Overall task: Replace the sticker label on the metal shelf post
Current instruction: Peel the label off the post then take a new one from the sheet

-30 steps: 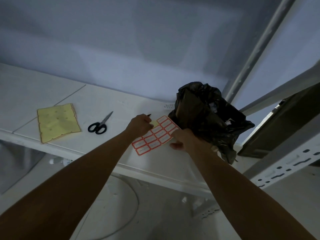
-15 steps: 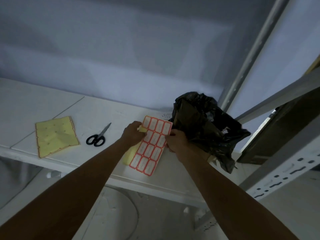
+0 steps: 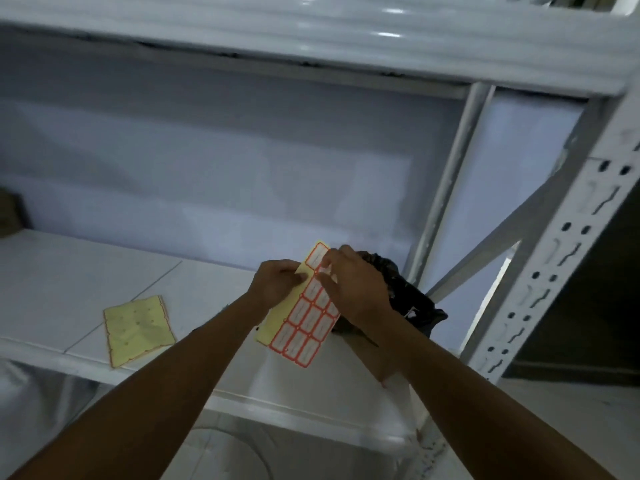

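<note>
A sheet of red-bordered white labels [image 3: 304,323] on yellow backing hangs upright in the air above the white shelf [image 3: 69,282]. My left hand [image 3: 277,282] pinches its upper left edge. My right hand [image 3: 349,289] pinches at a label near the top of the sheet with thumb and fingertips. The white perforated metal shelf post [image 3: 557,258] rises at the right, apart from both hands.
A used yellow backing sheet [image 3: 138,329] lies on the shelf at the left. A black plastic bag [image 3: 415,306] sits behind my right hand. A grey diagonal brace [image 3: 498,240] and a thin back post [image 3: 446,188] stand at the right. Another shelf [image 3: 311,32] spans overhead.
The view tilted up, so the upper shelf and the post now show. Both hands lifted the label sheet higher, and my right hand moved from its side edge to a label near the top.
</note>
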